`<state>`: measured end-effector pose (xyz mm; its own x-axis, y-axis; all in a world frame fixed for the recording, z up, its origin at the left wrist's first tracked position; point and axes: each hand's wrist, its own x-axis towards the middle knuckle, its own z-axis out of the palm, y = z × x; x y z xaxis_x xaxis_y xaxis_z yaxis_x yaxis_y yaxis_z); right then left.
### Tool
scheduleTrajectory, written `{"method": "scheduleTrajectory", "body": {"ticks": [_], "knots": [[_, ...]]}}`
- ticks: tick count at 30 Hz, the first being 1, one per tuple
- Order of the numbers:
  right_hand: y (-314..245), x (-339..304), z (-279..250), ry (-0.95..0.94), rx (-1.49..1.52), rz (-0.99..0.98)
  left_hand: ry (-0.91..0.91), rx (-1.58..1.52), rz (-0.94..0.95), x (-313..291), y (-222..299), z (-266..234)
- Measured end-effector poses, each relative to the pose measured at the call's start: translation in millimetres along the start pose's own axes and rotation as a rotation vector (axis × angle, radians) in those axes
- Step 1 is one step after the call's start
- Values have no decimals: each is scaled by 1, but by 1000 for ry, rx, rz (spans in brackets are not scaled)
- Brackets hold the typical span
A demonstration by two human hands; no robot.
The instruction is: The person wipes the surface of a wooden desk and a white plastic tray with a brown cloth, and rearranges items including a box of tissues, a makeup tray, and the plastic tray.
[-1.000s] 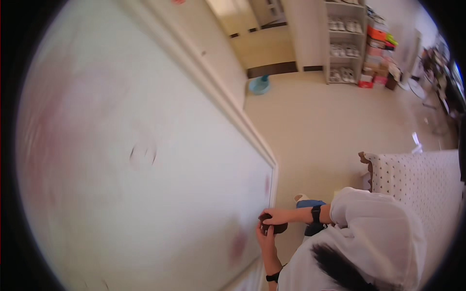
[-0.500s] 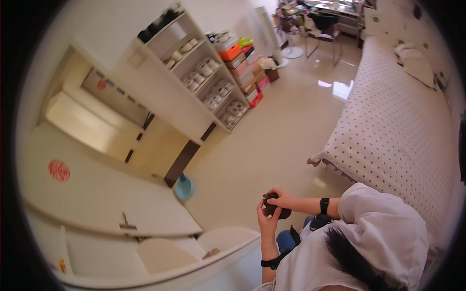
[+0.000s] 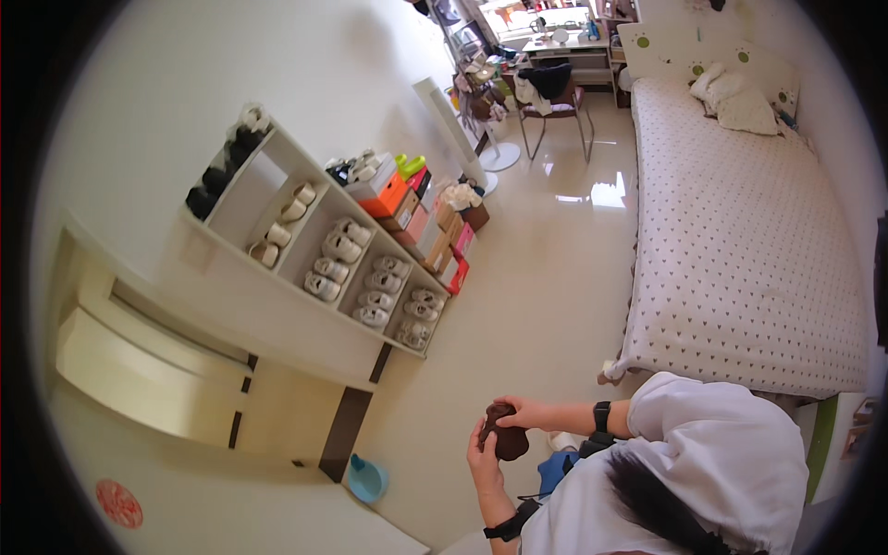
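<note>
Okay so the bed [image 3: 740, 231] fills the right side, shoe rack [image 3: 303, 231] sits left, shoes [image 3: 343, 243] paired up probably to save space. Lower centre, left hand [image 3: 482, 455] and right hand [image 3: 520, 414] have fingers curled round a dark brown lump [image 3: 511, 446], likely for steadiness; long axis slants down-right, can't tell its front.
</note>
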<state>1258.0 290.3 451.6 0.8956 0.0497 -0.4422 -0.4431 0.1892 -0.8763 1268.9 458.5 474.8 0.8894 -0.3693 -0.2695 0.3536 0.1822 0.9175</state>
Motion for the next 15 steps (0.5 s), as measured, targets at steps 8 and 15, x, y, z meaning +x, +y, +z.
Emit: {"method": "scheduleTrajectory", "body": {"ticks": [8, 15], "knots": [[-61, 79, -192, 538, 150, -180, -453, 212, -235, 220, 14, 141], [-134, 125, -396, 756, 384, -241, -609, 449, -230, 407, -11, 337]]}}
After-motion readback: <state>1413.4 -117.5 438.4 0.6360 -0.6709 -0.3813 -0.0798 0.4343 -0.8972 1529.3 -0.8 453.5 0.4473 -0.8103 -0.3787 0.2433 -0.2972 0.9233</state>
